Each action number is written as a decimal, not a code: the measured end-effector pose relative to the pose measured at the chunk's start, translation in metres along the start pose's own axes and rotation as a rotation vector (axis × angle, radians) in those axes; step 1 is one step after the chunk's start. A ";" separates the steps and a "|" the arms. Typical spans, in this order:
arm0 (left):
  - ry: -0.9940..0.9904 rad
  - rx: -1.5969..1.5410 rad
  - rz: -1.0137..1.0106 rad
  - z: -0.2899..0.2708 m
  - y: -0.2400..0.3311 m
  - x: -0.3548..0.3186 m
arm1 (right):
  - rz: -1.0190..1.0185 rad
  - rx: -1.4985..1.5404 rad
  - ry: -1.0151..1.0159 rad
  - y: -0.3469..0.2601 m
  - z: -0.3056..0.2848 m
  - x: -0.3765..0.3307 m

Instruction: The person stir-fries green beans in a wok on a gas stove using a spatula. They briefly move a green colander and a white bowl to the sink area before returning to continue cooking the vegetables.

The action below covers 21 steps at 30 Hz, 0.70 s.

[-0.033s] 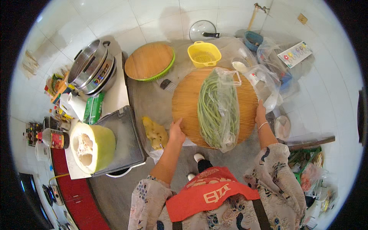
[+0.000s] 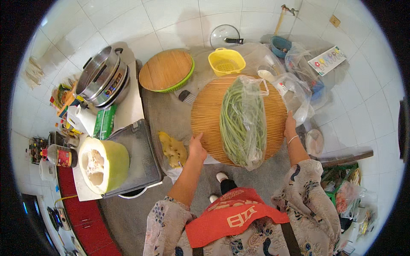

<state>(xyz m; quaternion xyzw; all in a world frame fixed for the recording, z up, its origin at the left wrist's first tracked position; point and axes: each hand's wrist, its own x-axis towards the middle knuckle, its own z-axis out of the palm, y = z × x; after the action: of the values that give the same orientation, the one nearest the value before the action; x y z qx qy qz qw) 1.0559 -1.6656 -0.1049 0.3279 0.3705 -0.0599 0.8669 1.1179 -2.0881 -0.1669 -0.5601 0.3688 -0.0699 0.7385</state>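
Note:
I hold a large round bamboo tray by its rim with both hands. My left hand grips the near left edge and my right hand, with a thin bracelet at the wrist, grips the right edge. A clear plastic bag of long green beans lies lengthwise across the middle of the tray. The tray hovers over a grey floor, above my feet.
A second bamboo tray on a green basin, a yellow basket and a glass lid lie beyond. Steel pots, a cut green melon and yellow ginger are left. Plastic bags crowd the right.

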 end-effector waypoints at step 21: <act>-0.519 0.120 -0.223 0.083 -0.126 -0.213 | -0.092 0.079 0.063 -0.145 -0.365 -0.214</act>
<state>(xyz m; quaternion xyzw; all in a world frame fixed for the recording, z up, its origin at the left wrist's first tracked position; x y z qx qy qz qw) 0.9088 -1.8443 0.0164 0.3093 0.1657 -0.2587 0.9000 0.7817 -2.3138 0.0239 -0.5444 0.3626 -0.1357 0.7441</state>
